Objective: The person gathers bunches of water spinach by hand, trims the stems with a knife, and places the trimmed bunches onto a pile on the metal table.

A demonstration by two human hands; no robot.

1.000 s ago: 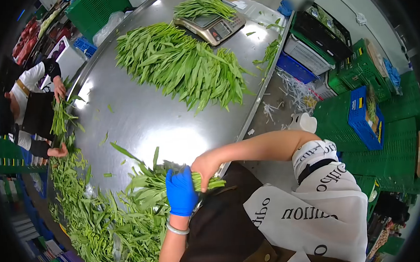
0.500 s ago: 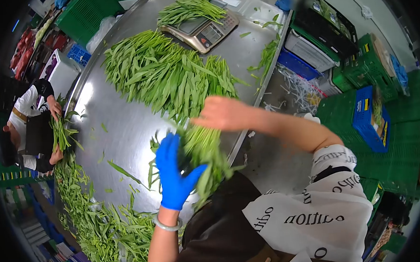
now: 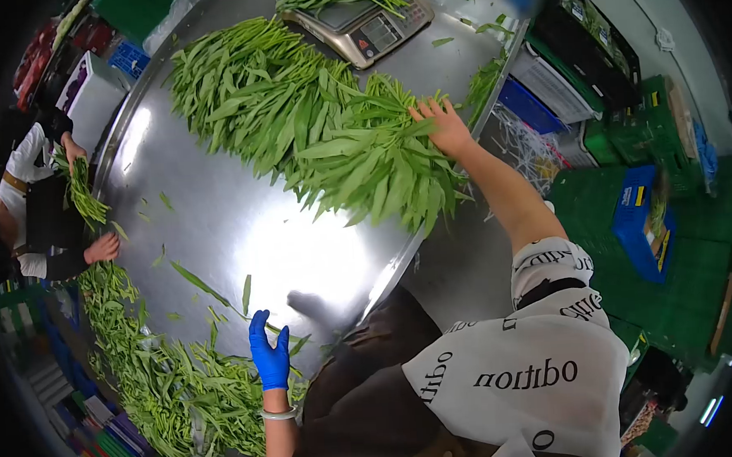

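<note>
My left hand [image 3: 271, 355], in a blue glove, is raised near the table's front edge, thumb apart from the fingers and nothing in it. Just beyond its fingertips lie a few loose leaves. My bare right hand [image 3: 445, 128] rests at the stem end of a bunch of leafy greens [image 3: 379, 166], its fingers spread over the stems; the underside of the hand is hidden. That bunch lies at the near right end of a row of similar greens [image 3: 251, 98] on the steel table [image 3: 195, 212].
Behind the row stands a weighing scale [image 3: 364, 34] with greens on it. A loose heap of greens [image 3: 184, 395] covers the near left edge. At the left, another person [image 3: 29, 205] holds a bunch. Green crates [image 3: 601, 208] and a blue crate [image 3: 643, 222] stand right.
My right hand has moved the bunch away from my body and right, onto the row's end, and its fingers have spread. My left hand has come off the bunch and drawn back toward me.
</note>
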